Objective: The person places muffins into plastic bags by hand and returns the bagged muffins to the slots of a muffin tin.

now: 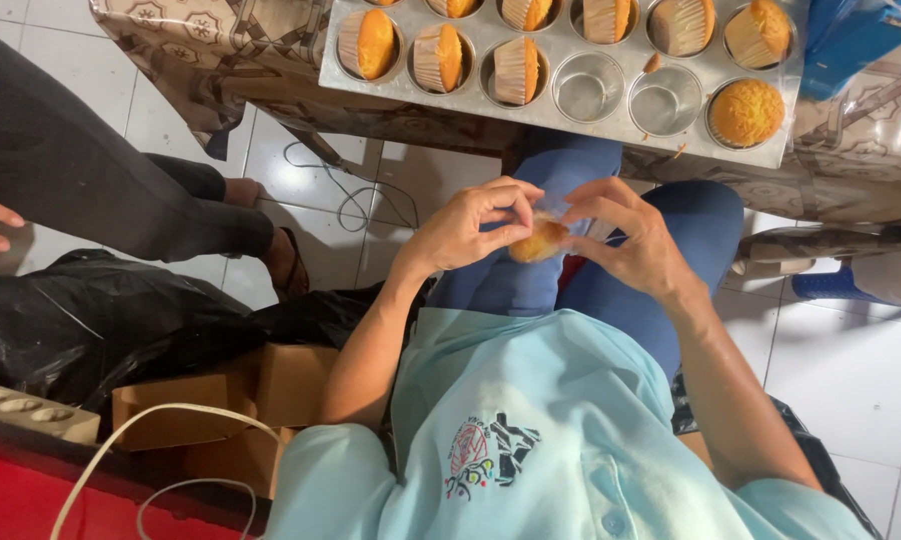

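Observation:
Both my hands meet over my lap around one golden cupcake [538, 242] that sits in thin clear wrapping. My left hand [467, 228] pinches it from the left, and my right hand [628, 236] grips the wrapping from the right. Just beyond them a metal muffin tray [610, 118] lies on a patterned tablecloth [270, 50]. Several of its cups hold cupcakes in paper liners, some tipped on their sides, such as an orange-topped cupcake [746, 111]. Two cups [587, 88] in the near row have nothing in them.
Another person's dark-trousered leg [90, 170] and sandalled foot [288, 262] are at the left, with fingers at the frame edge. A black plastic bag [80, 320], cardboard boxes [220, 400], a power strip [30, 412] and cords lie on the white tiled floor. A blue stool [850, 288] stands right.

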